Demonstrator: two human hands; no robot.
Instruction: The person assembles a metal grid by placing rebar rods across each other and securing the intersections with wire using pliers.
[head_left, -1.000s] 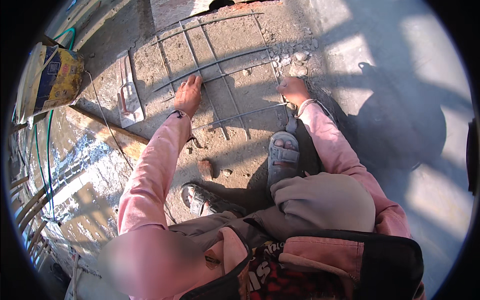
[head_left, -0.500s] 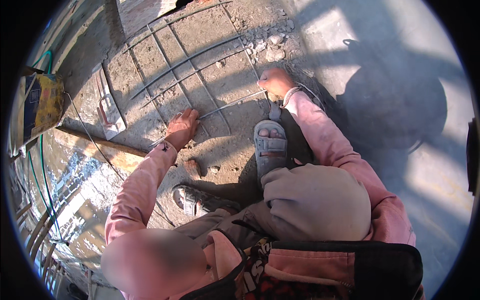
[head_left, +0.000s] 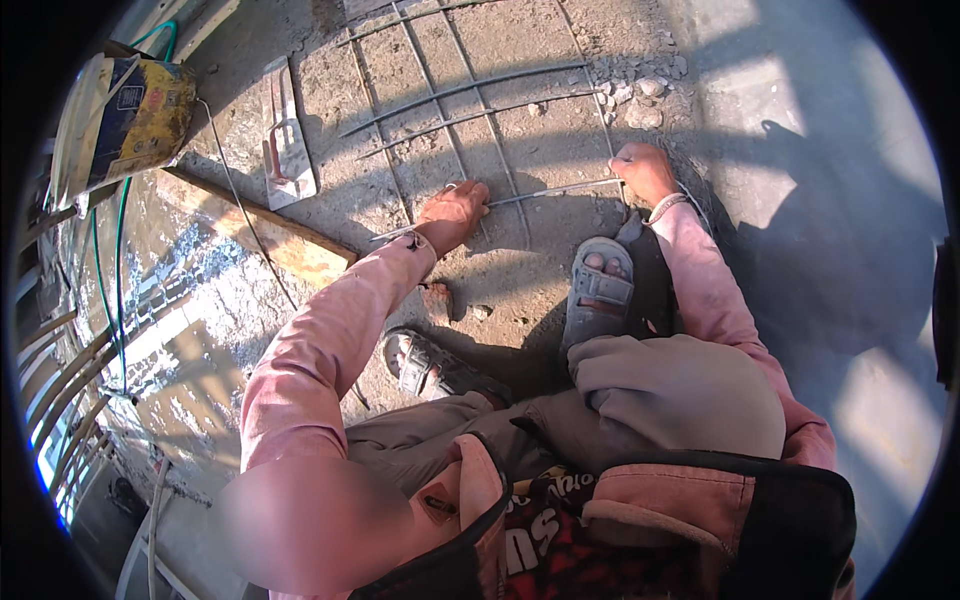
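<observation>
A grid of thin steel rebar (head_left: 432,97) lies on the sandy ground before me, its bars crossing one another. My left hand (head_left: 455,215) is closed at the left part of the nearest crossbar (head_left: 555,191), fingers curled down around it. At that bar's right end, my right hand (head_left: 643,173) pinches the steel where it meets the outer lengthwise bar. The exact grip of both hands is partly hidden by the fingers. Both my sandalled feet are close by, the right sandal (head_left: 598,290) just below the right hand.
Left of the grid lies a steel plastering trowel (head_left: 290,130). A yellow and dark blue container (head_left: 150,115) stands farther left, above a wooden plank (head_left: 255,228). A piece of brick (head_left: 437,302) sits near my left foot. Broken stones (head_left: 645,112) lie by the grid's right side.
The whole view has shifted, so the grid, trowel and container appear farther right and a little higher. Both hands stay at the same nearest bar.
</observation>
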